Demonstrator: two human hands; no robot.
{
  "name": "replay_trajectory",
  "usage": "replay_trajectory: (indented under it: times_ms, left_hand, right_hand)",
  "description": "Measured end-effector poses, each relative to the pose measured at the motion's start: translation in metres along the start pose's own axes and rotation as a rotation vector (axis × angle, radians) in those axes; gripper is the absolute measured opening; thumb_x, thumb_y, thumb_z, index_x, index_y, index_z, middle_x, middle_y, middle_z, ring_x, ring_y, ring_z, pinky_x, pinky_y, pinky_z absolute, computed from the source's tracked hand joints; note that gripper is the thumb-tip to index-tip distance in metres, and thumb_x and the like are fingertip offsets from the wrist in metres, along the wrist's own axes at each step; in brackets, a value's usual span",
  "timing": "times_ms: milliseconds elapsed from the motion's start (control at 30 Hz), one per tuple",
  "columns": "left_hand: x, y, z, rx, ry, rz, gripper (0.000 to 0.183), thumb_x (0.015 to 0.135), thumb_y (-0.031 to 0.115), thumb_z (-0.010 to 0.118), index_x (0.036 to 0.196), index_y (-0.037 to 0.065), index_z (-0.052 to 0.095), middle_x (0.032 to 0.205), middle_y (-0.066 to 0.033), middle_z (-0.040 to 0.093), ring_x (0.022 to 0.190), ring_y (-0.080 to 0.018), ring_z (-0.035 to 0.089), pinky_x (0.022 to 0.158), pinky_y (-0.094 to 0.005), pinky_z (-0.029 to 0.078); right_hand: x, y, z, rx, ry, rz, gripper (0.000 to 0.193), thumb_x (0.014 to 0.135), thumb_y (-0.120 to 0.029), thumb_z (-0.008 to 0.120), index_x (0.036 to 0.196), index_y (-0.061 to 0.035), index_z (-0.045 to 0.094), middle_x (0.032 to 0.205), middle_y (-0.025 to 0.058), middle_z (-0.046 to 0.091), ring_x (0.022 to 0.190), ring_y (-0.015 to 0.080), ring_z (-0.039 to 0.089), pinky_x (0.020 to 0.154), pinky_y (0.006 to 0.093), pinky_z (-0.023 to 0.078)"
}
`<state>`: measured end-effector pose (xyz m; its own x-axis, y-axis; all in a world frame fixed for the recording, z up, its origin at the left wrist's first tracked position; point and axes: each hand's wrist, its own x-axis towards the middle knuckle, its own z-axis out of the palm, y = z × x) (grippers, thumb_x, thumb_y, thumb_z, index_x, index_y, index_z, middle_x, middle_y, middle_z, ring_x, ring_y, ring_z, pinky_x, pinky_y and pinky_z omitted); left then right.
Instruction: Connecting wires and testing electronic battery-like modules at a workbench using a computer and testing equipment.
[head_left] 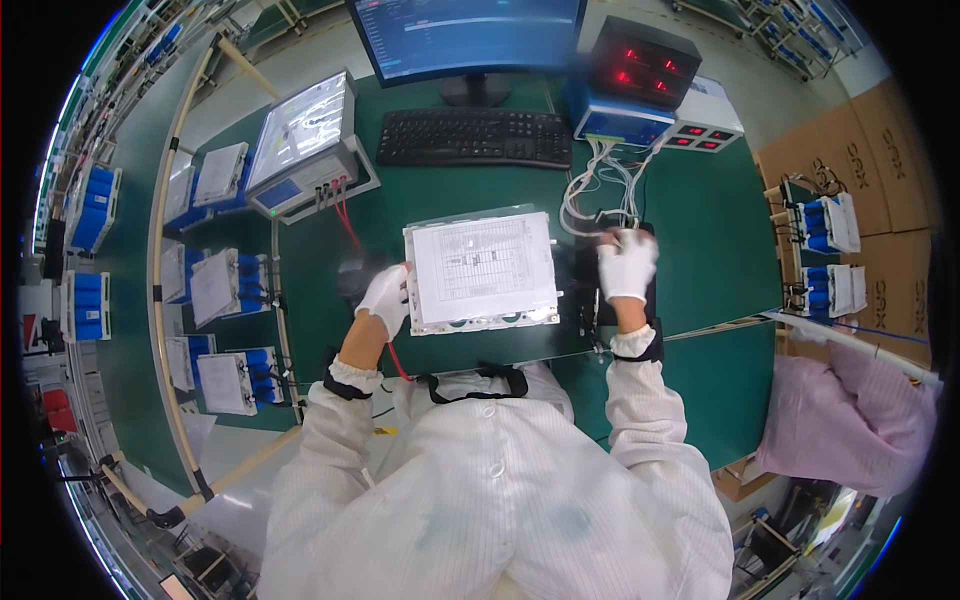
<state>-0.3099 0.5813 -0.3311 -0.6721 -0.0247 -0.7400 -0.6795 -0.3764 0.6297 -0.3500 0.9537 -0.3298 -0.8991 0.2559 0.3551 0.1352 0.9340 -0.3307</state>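
A flat white-framed pack [435, 328] lies on the green bench in front of me, with a printed sheet [484, 262] covering its top. At its left edge, my left hand [384, 302] in a white fingerless glove has its fingers closed round the side. My right hand [627, 268], gloved the same way, is over a black fixture [590, 300] just right of the pack. Its fingers are curled down at the end of a bundle of white cables [608, 180]; what they pinch is hidden. A dark object [352, 280] sits beside my left hand.
Behind the pack are a black keyboard [473, 138] and a monitor [470, 40]. A tester [305, 140] with red leads stands at left, meters with red digits [648, 62] at right. Blue packs fill side racks [235, 285]. A pink cloth [850, 420] hangs at right.
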Motion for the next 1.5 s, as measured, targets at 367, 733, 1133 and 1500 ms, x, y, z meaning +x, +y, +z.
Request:
replay_trajectory:
  times_ms: [367, 733, 1133, 1500]
  left_hand:
    - [0.005, -0.001, 0.015, -0.133, -0.025, 0.042, 0.030, 0.092, 0.021, 0.051, 0.116, 0.004, 0.055, 0.108, -0.0101, 0.062, 0.102, -0.0262, 0.057, 0.091, -0.0405, 0.047]
    - [0.008, 0.046, 0.019, -0.009, -0.116, 0.006, 0.040, 0.089, 0.028, 0.052, 0.119, 0.002, 0.055, 0.116, -0.0139, 0.061, 0.104, -0.0306, 0.058, 0.091, -0.0436, 0.046]
    - [0.045, 0.065, 0.095, 1.266, -0.137, 0.488, 0.051, 0.088, 0.043, 0.054, 0.094, -0.007, 0.065, 0.093, -0.0242, 0.065, 0.084, -0.0339, 0.062, 0.078, -0.0368, 0.046]
    - [0.041, 0.037, 0.090, 1.531, -0.052, 0.814, 0.057, 0.089, 0.051, 0.044, 0.090, -0.001, 0.067, 0.096, -0.0248, 0.063, 0.092, -0.0391, 0.061, 0.082, -0.0419, 0.046]
  right_hand:
    - [-0.037, -0.088, -0.017, -0.097, -0.724, 0.342, 0.063, 0.088, -0.058, 0.039, 0.115, -0.0052, 0.059, 0.119, 0.0201, 0.057, 0.108, 0.0357, 0.057, 0.092, 0.0497, 0.036]
    - [-0.116, -0.122, -0.077, 0.303, -0.604, 0.413, 0.055, 0.089, -0.052, 0.038, 0.091, -0.0071, 0.069, 0.093, 0.0176, 0.068, 0.090, 0.0343, 0.062, 0.086, 0.0480, 0.033]
    - [-0.237, -0.182, -0.040, 1.338, -0.622, 0.927, 0.048, 0.077, -0.014, 0.070, 0.115, 0.0068, 0.049, 0.100, 0.0133, 0.063, 0.090, 0.0233, 0.061, 0.079, 0.0339, 0.049]
    - [-0.274, -0.120, -0.007, 1.450, -0.991, 0.175, 0.062, 0.078, 0.001, 0.064, 0.133, 0.0011, 0.035, 0.123, 0.0155, 0.049, 0.113, 0.0275, 0.050, 0.097, 0.0362, 0.039]
